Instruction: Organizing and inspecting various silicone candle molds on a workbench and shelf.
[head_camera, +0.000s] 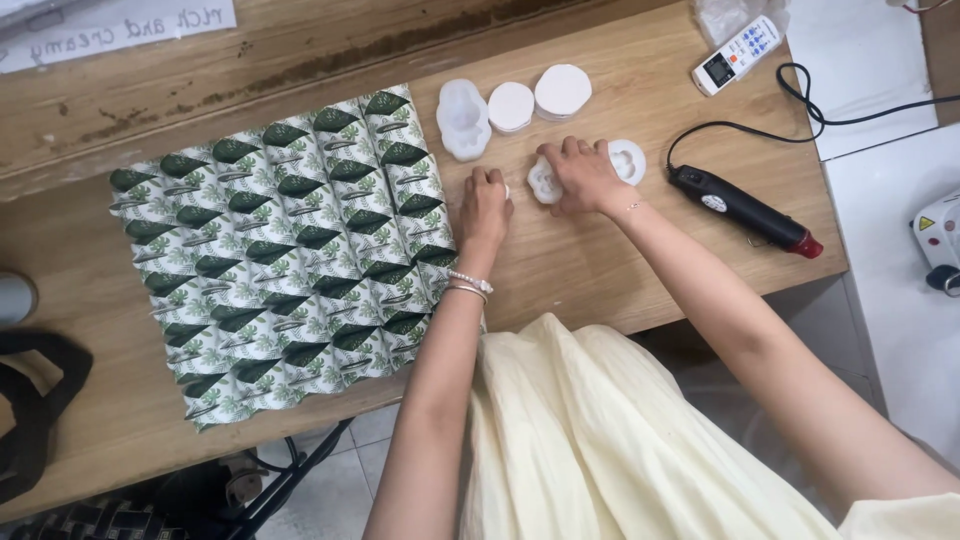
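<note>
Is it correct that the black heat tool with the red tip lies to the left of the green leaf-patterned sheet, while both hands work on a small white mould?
Not quite. The head view shows the black heat tool lying right of the leaf-patterned sheet, beyond both hands. The left hand and right hand do work on the small white mould.

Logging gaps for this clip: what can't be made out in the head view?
- White mould: mostly hidden under right hand.
- Left hand: fist curled, anything inside hidden.
- Black bag: cut off by left edge.
- Remote control: buttons too small to tell.
</note>
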